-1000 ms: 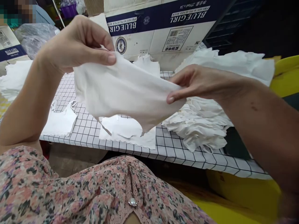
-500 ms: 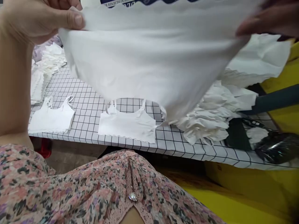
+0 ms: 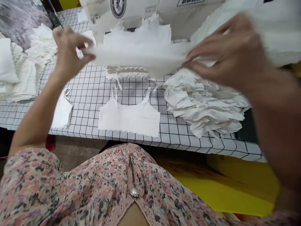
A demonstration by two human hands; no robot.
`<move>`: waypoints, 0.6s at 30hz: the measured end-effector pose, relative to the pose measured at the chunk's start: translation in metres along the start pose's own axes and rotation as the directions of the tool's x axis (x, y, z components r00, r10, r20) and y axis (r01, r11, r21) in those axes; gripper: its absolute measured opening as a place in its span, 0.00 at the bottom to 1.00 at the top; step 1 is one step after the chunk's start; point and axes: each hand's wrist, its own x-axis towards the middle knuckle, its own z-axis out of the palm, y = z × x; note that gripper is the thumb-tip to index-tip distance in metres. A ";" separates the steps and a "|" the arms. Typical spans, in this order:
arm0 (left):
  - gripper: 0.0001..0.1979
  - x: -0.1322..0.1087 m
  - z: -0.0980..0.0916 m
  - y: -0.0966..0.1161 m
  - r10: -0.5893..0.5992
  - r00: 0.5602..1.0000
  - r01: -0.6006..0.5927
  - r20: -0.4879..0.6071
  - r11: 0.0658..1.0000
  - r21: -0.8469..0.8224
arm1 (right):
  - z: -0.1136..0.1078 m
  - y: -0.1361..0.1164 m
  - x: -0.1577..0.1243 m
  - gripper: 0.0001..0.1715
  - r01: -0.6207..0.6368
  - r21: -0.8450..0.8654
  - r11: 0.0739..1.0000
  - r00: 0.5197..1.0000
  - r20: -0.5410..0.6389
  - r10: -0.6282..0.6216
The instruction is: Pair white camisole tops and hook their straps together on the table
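Above the grid-lined table (image 3: 89,103), the left hand (image 3: 69,47) and right hand (image 3: 230,53) pinch white fabric (image 3: 138,53) in their fingers.

Left hand (image 3: 71,51), right hand (image 3: 227,51), white fabric (image 3: 141,55) (blurred)

White fabric (image 3: 141,55) held up, white camisole top (image 3: 129,117), white crumpled garment pile (image 3: 202,106), black-grid white desk cloth (image 3: 89,116), pink floral blouse (image 3: 70,185), yellow surface (image 3: 218,191)

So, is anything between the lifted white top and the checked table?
Yes: a wavy white cloth lies on the checked table, right under the white top held up by your left hand and right hand.
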 end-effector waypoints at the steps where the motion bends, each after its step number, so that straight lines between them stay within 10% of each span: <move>1: 0.15 -0.017 0.025 0.002 -0.053 0.998 0.055 0.032 0.997 -0.055 | 0.014 -0.003 -0.018 0.25 0.117 -0.013 0.993 0.983 0.147 -0.113; 7: 0.06 -0.128 0.124 0.009 -0.055 0.998 0.037 -0.044 0.941 -0.337 | 0.069 -0.011 -0.130 0.07 0.247 -0.050 0.968 0.945 0.233 -0.229; 12: 0.10 -0.196 0.134 0.031 0.006 0.997 0.020 0.073 0.938 -0.345 | 0.066 -0.033 -0.188 0.10 0.280 -0.064 0.958 0.947 0.179 -0.265; 18: 0.12 -0.218 0.132 0.038 0.043 0.999 -0.045 -0.011 0.955 -0.293 | 0.070 -0.043 -0.214 0.07 0.188 -0.038 0.982 0.960 0.217 -0.175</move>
